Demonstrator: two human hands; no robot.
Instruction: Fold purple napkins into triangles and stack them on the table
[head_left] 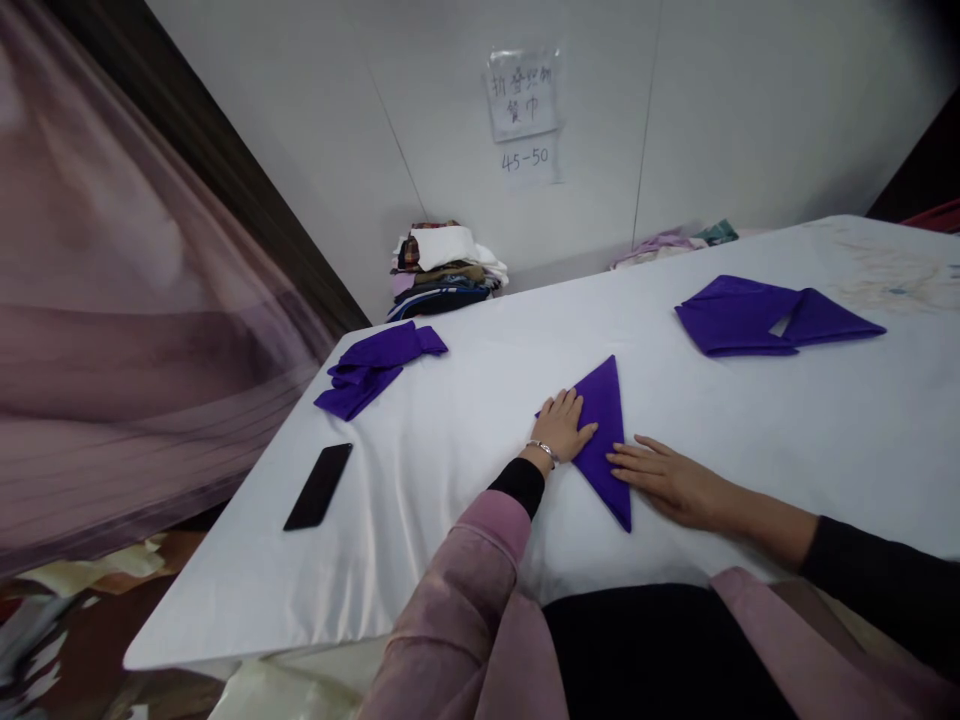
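Far to the left of the folded triangle napkin (604, 430), a black phone (318, 486) is lying flat on the white tablecloth (450, 430), close to the table's left edge. Beyond the phone, further back and still left of the triangle, a rumpled purple napkin (375, 367) is sitting in a loose heap. Behind that, against the wall, a stack of folded cloths (444, 270) is piling up, and a paper sign (523, 95) is hanging above it.

Now to the triangle itself: it is lying flat on the tablecloth right in front of the person, one point aiming away and one point aiming back toward them. The left hand (564, 428) is pressing down on the triangle's left edge, fingers spread and flat, a bracelet showing at the wrist. The right hand (664, 478) is resting palm down just right of the triangle, fingertips touching its lower right edge. Both hands are lying open and flat, apart from each other, gripping nothing.

Well to the right of the triangle and further back, another purple napkin (772, 317) is lying folded into a wide flat shape, untouched.
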